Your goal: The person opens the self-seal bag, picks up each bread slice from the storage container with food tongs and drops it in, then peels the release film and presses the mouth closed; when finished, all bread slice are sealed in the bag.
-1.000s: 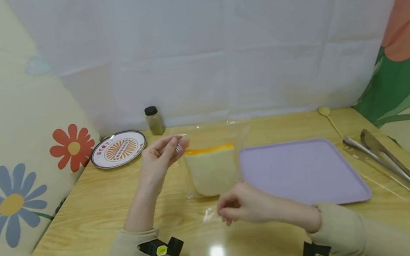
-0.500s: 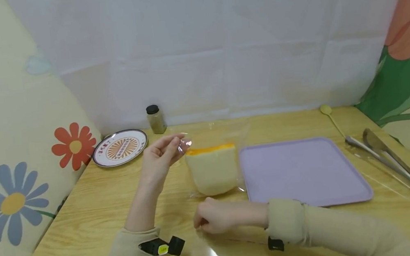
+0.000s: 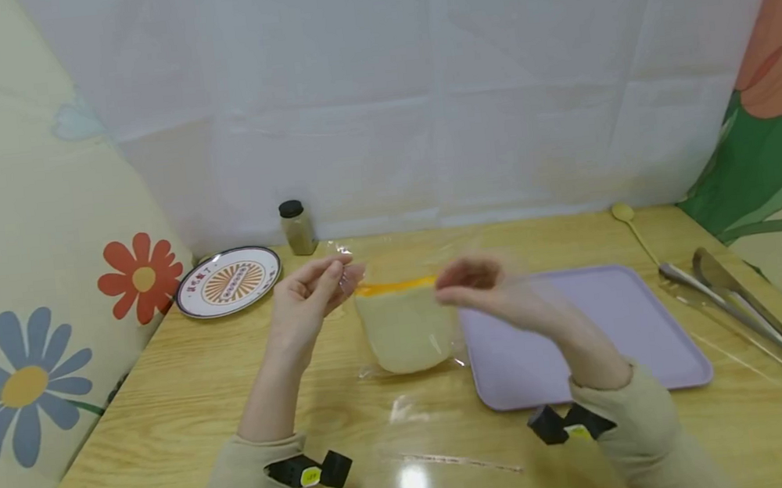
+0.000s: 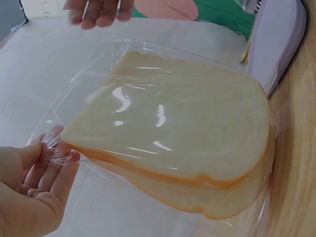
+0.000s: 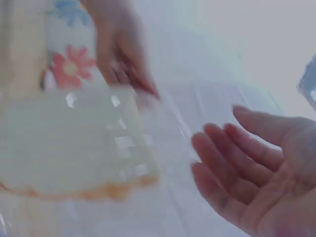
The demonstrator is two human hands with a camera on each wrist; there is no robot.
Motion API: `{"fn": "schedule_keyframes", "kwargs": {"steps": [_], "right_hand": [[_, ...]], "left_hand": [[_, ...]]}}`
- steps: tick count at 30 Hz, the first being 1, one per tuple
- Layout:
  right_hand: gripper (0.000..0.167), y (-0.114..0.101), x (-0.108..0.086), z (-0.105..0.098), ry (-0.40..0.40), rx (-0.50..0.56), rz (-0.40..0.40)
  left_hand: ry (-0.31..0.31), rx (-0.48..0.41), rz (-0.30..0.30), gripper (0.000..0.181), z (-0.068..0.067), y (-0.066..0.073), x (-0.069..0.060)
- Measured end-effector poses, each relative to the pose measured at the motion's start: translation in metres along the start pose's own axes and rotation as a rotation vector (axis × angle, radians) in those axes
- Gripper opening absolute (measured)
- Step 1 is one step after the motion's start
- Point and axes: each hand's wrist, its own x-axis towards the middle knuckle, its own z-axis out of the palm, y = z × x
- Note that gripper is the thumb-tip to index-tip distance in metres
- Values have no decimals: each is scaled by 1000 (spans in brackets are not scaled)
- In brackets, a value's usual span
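Note:
A clear plastic bag with slices of bread in it stands upright at the middle of the table. The left wrist view shows at least two slices with orange-brown crusts. My left hand pinches the bag's upper left corner between thumb and fingers. Beside the bag's upper right side, my right hand is raised with its fingers apart from the thumb and nothing held; the right wrist view shows a gap between it and the bag. A thin clear strip with reddish print lies on the table near me.
Right of the bread lies a lilac tray. Metal tongs and a long yellow-ended spoon lie at the far right. A printed plate and a black-capped jar stand at the back left.
My right hand has moved left and down to the table, then up to the bag's right side. The thin strip now lies on the table. My left hand keeps its pinch on the bag.

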Motion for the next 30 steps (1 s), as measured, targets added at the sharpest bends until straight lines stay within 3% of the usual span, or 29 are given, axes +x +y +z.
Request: {"fn": "schedule_keyframes", "kwargs": {"steps": [3, 5, 7, 11, 13, 18, 22, 25, 30], "right_hand": [[17, 15, 5, -28, 283, 166, -23], [22, 28, 8, -39, 390, 173, -27], [32, 39, 11, -43, 379, 168, 14], [41, 52, 16, -36, 201, 154, 110], [40, 55, 19, -30, 157, 164, 123], [33, 58, 24, -20, 199, 252, 98], [21, 60, 26, -18, 216, 345, 56], [14, 61, 27, -17, 235, 359, 41], [22, 60, 27, -17, 297, 326, 12]], "left_hand": [[2, 6, -2, 22, 0, 1, 1], [4, 8, -2, 25, 0, 1, 1], [6, 4, -5, 26, 1, 1, 1], [15, -1, -14, 24, 1, 1, 0], [16, 0, -13, 25, 1, 1, -1], [5, 7, 6, 40, 1, 1, 0], [15, -31, 19, 26, 1, 1, 1], [45, -70, 51, 14, 1, 1, 2], [113, -102, 118, 22, 0, -2, 3]]}}
